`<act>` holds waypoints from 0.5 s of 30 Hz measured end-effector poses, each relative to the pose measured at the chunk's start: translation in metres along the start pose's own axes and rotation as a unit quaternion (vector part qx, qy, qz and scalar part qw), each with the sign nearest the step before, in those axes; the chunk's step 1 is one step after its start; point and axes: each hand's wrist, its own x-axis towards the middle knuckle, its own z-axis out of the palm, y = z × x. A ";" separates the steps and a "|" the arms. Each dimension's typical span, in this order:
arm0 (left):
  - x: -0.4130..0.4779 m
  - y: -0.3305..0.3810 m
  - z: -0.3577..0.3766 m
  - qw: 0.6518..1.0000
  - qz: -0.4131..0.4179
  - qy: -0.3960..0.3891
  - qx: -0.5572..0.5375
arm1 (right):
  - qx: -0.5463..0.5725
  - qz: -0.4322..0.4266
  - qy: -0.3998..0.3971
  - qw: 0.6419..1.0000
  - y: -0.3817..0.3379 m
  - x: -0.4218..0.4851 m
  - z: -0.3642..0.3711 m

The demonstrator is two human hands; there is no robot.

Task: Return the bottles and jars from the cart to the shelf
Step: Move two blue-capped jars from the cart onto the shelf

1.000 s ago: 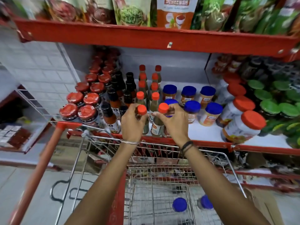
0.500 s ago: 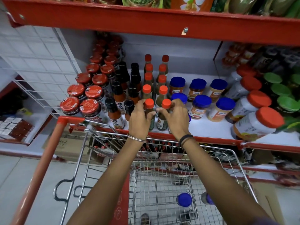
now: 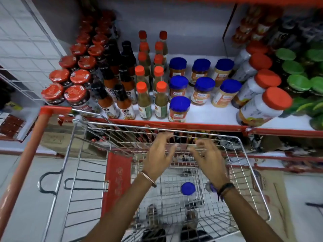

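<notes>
Nearest to the person, low in the cart (image 3: 251, 155), stands a jar with a blue lid (image 3: 188, 188), upright on the wire floor, so its long axis points up toward the camera. A second blue-lidded jar (image 3: 209, 186) seems to be just to the right of it, but the right wrist covers most of it.

Both hands are above the cart, farther forward than these jars and higher. The left hand (image 3: 160, 154) and the right hand (image 3: 208, 157) are side by side, palms down, fingers half curled and spread. Both are empty; neither touches the wire or any jar. The jars lie below and behind the hands, toward the person's body. The visible jar sits between the two forearms, maybe a little nearer to the right wrist. I judge the next move must go down and back.

Beyond the cart's front edge is the shelf (image 3: 192, 125) with a red lip. A blue-lidded shelf jar (image 3: 179, 109) stands alone at the front. Beside it, to the right, bare white shelf is free, probably for the two jars.
</notes>
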 end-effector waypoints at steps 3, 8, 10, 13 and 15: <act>-0.021 -0.022 0.049 0.994 -0.045 -0.102 0.014 | -0.082 0.069 -0.070 0.992 0.074 -0.014 0.012; -0.053 -0.066 0.123 0.958 -0.127 -0.255 0.031 | -0.154 0.149 -0.237 0.948 0.163 -0.021 0.037; -0.065 -0.080 0.149 0.936 -0.157 -0.309 0.058 | -0.192 0.127 -0.300 0.926 0.188 -0.019 0.047; -0.085 -0.098 0.183 0.899 -0.200 -0.373 0.115 | -0.252 0.112 -0.386 0.881 0.216 -0.020 0.058; -0.100 -0.106 0.201 0.885 -0.211 -0.392 0.139 | -0.290 0.100 -0.406 0.861 0.228 -0.021 0.062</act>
